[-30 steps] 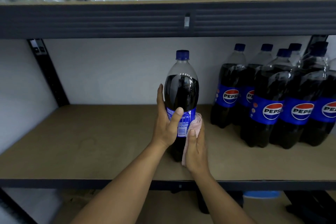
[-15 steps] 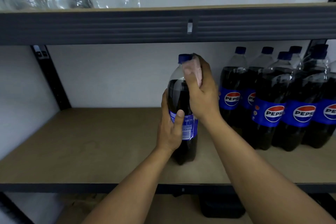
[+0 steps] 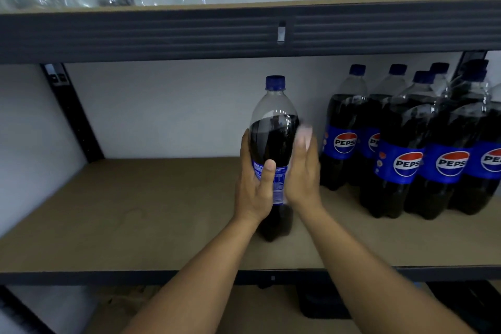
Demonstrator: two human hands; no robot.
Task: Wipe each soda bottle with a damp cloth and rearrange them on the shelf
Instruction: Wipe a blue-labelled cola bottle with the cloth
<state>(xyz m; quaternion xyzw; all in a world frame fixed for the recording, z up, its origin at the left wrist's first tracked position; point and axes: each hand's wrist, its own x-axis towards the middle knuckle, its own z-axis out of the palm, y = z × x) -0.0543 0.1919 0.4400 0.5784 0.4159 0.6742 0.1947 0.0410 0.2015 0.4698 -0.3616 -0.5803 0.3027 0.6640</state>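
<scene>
Now right hand (image 3: 302, 179) and cloth (image 3: 305, 133) lower, at bottle (image 3: 273, 133) midsection.

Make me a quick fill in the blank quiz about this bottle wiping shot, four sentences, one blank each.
1. The left hand grips the bottle around its ____.
2. The bottle's cap is ____.
3. The right hand presses a ____ cloth against the bottle's side.
4. The other bottles stand to its ____.
Answers: label; blue; pink; right.
</scene>
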